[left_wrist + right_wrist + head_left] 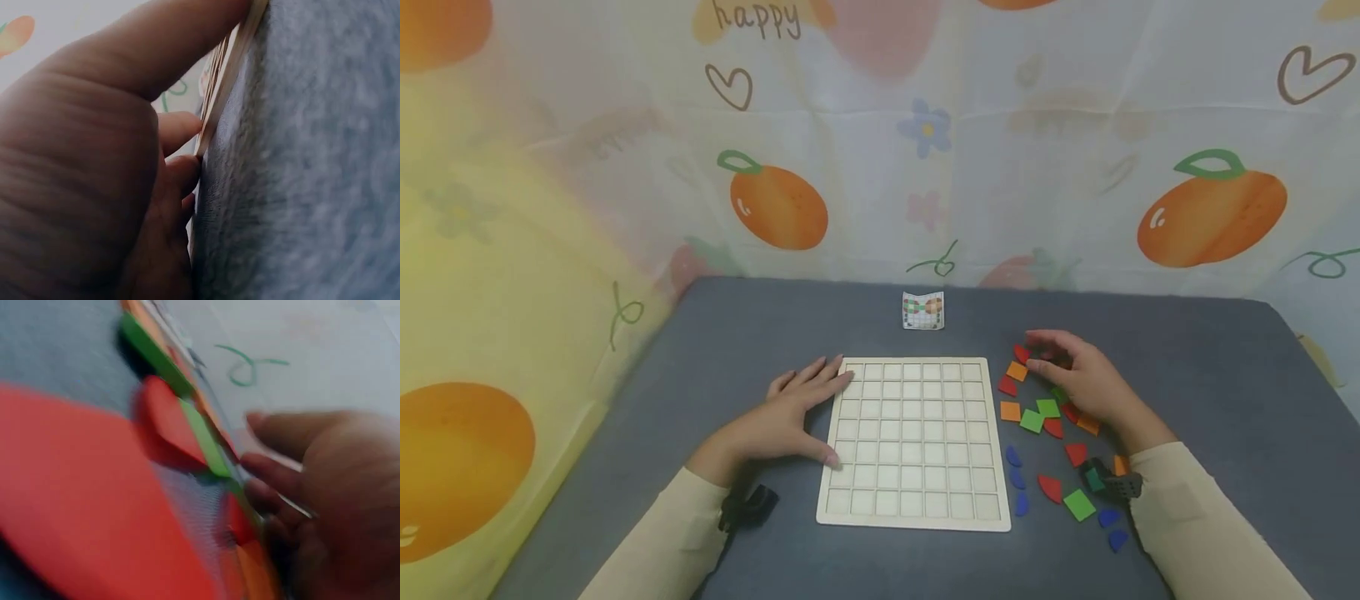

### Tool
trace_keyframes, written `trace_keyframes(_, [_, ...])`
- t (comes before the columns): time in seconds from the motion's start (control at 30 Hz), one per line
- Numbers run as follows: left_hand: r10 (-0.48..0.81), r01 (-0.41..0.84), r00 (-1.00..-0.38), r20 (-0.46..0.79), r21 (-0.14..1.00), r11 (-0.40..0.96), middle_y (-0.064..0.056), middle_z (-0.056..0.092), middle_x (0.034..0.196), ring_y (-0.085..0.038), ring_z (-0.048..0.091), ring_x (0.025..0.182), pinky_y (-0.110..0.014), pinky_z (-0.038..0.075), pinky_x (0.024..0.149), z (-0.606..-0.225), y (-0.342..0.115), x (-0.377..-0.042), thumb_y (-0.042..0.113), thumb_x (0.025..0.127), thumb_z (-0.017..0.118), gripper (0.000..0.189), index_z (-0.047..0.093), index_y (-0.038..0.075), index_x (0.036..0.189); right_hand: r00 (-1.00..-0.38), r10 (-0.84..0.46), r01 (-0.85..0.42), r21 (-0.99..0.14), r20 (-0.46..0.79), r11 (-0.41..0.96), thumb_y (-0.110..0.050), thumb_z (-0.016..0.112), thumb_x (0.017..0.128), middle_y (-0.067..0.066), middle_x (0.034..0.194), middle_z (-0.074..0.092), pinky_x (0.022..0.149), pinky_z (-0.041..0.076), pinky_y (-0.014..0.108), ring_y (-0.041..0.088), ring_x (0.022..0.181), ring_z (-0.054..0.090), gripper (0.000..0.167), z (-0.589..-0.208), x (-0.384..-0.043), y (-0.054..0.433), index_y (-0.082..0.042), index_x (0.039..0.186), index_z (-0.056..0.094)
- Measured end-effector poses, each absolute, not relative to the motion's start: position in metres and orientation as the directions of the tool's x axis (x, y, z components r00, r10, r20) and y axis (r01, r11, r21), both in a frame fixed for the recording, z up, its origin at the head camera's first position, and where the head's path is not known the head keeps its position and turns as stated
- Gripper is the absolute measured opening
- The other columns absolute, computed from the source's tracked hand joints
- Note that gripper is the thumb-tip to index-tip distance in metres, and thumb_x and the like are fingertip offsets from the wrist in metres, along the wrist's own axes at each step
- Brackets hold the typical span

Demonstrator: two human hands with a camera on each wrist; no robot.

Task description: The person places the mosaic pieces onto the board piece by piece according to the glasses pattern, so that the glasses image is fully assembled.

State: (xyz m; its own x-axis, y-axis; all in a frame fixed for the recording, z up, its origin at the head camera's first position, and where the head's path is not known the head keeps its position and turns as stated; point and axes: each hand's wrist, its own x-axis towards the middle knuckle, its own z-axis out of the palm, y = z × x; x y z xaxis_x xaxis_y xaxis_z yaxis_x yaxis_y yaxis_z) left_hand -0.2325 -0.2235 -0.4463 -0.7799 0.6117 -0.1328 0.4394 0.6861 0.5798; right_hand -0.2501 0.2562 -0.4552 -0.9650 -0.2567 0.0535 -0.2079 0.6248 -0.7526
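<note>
A pale wooden board with a raised square grid (917, 452) lies flat on the grey table. My left hand (790, 414) rests along its left edge with fingers spread and thumb out. In the left wrist view, the thumb and fingertips touch the board's edge (215, 103). Over the loose coloured pieces to the right of the board is my right hand (1081, 377), its thumb and index finger apart. Near its fingertips are a red piece (1022, 353) and an orange square (1017, 372). Nothing held shows in the blurred right wrist view; the hand hides some pieces.
Green squares (1079, 505), red pieces (1050, 488) and blue rounded pieces (1015, 478) lie scattered right of the board. Behind the board sits a small printed card (922, 311) with a coloured grid pattern. A fruit-printed cloth (865, 167) hangs at the table's back.
</note>
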Motion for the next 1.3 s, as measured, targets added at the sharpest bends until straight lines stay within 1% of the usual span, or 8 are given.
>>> trace_keyframes(0.13, [0.615,0.444,-0.778,-0.132,0.577,0.686,0.002,0.006,0.182,-0.027,-0.003,0.166,-0.066,-0.001,0.121,-0.444,-0.223,-0.233,0.072,0.072,0.092,0.132,0.025,0.025,0.176,-0.952,-0.299,-0.264,-0.683,0.071,0.681,-0.017,0.066,0.112,0.021,0.145,0.052,0.103,0.044,0.063,0.043,0.129,0.051,0.050,-0.455,-0.252,0.249,0.001,0.158,0.055])
trace_keyframes(0.27, [0.629,0.461,-0.767,-0.126,0.575,0.676,0.003,0.006,0.182,-0.026,-0.003,0.166,-0.065,0.000,0.122,-0.443,-0.221,-0.236,0.072,0.073,0.092,0.132,0.025,0.025,0.176,-0.955,-0.286,-0.263,-0.660,0.076,0.703,-0.011,0.065,0.112,0.021,0.140,0.049,0.097,0.044,0.059,0.043,0.125,0.047,0.044,-0.452,-0.251,0.245,0.002,0.153,0.060])
trace_keyframes(0.43, [0.638,0.472,-0.760,-0.125,0.568,0.674,0.005,0.004,0.182,-0.024,-0.003,0.166,-0.065,-0.001,0.122,-0.441,-0.218,-0.238,0.073,0.073,0.091,0.132,0.023,0.026,0.176,-0.964,-0.252,-0.244,-0.646,0.082,0.723,-0.012,0.067,0.111,0.018,0.130,0.052,0.096,0.047,0.059,0.039,0.115,0.053,0.027,-0.450,-0.250,0.243,-0.002,0.135,0.073])
trace_keyframes(0.57, [0.639,0.479,-0.760,-0.117,0.564,0.673,0.005,0.006,0.182,-0.024,-0.002,0.166,-0.065,-0.001,0.122,-0.440,-0.217,-0.237,0.072,0.073,0.092,0.132,0.024,0.025,0.176,-0.972,-0.218,-0.222,-0.646,0.087,0.731,-0.013,0.069,0.110,0.017,0.124,0.055,0.090,0.049,0.056,0.035,0.104,0.055,0.017,-0.446,-0.247,0.242,-0.003,0.122,0.075])
trace_keyframes(0.8, [0.643,0.497,-0.760,-0.095,0.552,0.669,0.003,0.010,0.182,-0.029,0.000,0.166,-0.065,-0.001,0.122,-0.441,-0.212,-0.235,0.071,0.074,0.092,0.130,0.025,0.023,0.176,-0.986,-0.155,-0.161,-0.626,0.064,0.763,-0.013,0.071,0.109,0.018,0.121,0.062,0.087,0.050,0.053,0.033,0.099,0.058,0.027,-0.442,-0.242,0.242,0.000,0.132,0.073])
trace_keyframes(0.93, [0.640,0.496,-0.762,-0.096,0.550,0.672,0.001,0.011,0.182,-0.031,0.001,0.166,-0.066,-0.002,0.122,-0.443,-0.209,-0.233,0.072,0.076,0.090,0.129,0.026,0.023,0.176,-0.993,-0.117,-0.105,-0.660,0.025,0.744,-0.019,0.072,0.109,0.016,0.120,0.068,0.088,0.053,0.055,0.034,0.102,0.063,0.022,-0.440,-0.240,0.241,-0.005,0.126,0.075])
trace_keyframes(1.07, [0.642,0.492,-0.759,-0.104,0.554,0.672,0.000,0.010,0.182,-0.031,0.000,0.166,-0.066,-0.002,0.122,-0.445,-0.204,-0.231,0.072,0.077,0.090,0.128,0.025,0.023,0.176,-0.993,-0.107,-0.105,-0.705,0.041,0.701,-0.020,0.074,0.108,0.010,0.111,0.072,0.085,0.054,0.051,0.030,0.098,0.066,0.020,-0.430,-0.236,0.237,-0.007,0.123,0.073])
trace_keyframes(1.3, [0.637,0.490,-0.763,-0.110,0.543,0.681,0.005,0.008,0.181,-0.026,-0.001,0.166,-0.064,-0.003,0.124,-0.450,-0.198,-0.230,0.074,0.075,0.089,0.130,0.023,0.025,0.176,-0.973,-0.218,-0.180,-0.827,0.071,0.533,-0.016,0.072,0.109,0.007,0.108,0.075,0.087,0.058,0.049,0.030,0.100,0.071,0.020,-0.403,-0.231,0.213,-0.004,0.125,0.072])
